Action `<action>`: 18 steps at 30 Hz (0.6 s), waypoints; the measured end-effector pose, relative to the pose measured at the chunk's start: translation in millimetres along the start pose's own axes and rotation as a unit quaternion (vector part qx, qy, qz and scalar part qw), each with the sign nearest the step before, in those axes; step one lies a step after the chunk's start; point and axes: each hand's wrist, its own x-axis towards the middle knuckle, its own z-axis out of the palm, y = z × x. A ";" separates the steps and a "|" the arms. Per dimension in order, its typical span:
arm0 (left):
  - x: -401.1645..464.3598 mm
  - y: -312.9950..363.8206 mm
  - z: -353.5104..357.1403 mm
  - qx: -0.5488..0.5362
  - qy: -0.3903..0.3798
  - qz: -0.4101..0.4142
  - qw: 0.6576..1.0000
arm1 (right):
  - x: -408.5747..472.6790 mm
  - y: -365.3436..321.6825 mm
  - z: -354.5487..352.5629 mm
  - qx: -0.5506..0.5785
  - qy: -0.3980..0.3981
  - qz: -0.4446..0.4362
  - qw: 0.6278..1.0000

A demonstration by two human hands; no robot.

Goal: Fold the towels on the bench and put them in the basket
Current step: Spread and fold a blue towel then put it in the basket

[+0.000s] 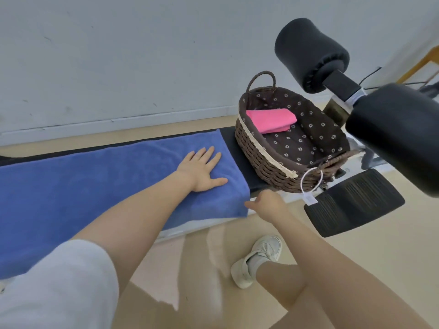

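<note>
The blue towel (95, 181) lies spread along the table (240, 160), covering it from the 9 o'clock edge of the view to near the middle, its near edge draped over the table's front. The left hand (202, 170) rests flat on the towel's right end, fingers straight and slightly spread, pointing toward 1 o'clock, holding nothing. The right hand (267, 204) sits just at the towel's near right corner, fingers curled; its thumb reaches to the corner's edge, but whether it actually pinches the cloth cannot be told.

At 2 o'clock from the left hand a woven basket (266, 162) with a dark flowered lining stands on the bare end of the table, apart from the towel. A folded pink towel (270, 119) lies inside it, toward its far left side. A white ring with a tag (311, 184) hangs at the basket's near end.

Two black padded rollers (313, 53) jut in at the upper right. A white shoe (259, 260) stands on the floor at 6 o'clock.
</note>
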 end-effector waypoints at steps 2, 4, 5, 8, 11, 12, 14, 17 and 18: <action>0.0 6.0 -9.9 0.022 0.032 0.045 0.998 | -5.6 1.0 1.3 0.010 -0.010 -0.018 1.000; 1.2 10.6 -20.2 0.041 0.072 0.097 0.992 | -8.6 0.0 2.4 0.065 0.003 -0.022 0.998; 2.5 12.6 -25.1 0.055 0.078 0.111 0.989 | -8.9 0.5 3.0 0.099 0.004 -0.017 0.995; 14.2 17.4 -38.7 0.117 0.044 0.117 0.985 | -7.5 3.3 8.1 0.203 -0.030 -0.001 0.979; 30.4 21.4 -53.7 0.194 0.020 0.128 0.972 | -4.2 2.4 12.7 0.232 -0.070 -0.014 0.970; 36.8 22.1 -56.5 0.216 0.020 0.134 0.967 | -2.3 1.8 13.9 0.237 -0.069 -0.015 0.969; 47.5 24.3 -58.4 0.238 0.031 0.143 0.960 | 2.5 1.1 16.7 0.264 -0.049 -0.008 0.963; 57.9 21.6 -57.1 0.271 0.048 0.155 0.949 | 4.6 0.5 16.6 0.284 -0.013 -0.010 0.959; 61.2 18.8 -57.0 0.282 0.051 0.152 0.946 | 4.1 -0.4 13.9 0.283 0.004 -0.020 0.959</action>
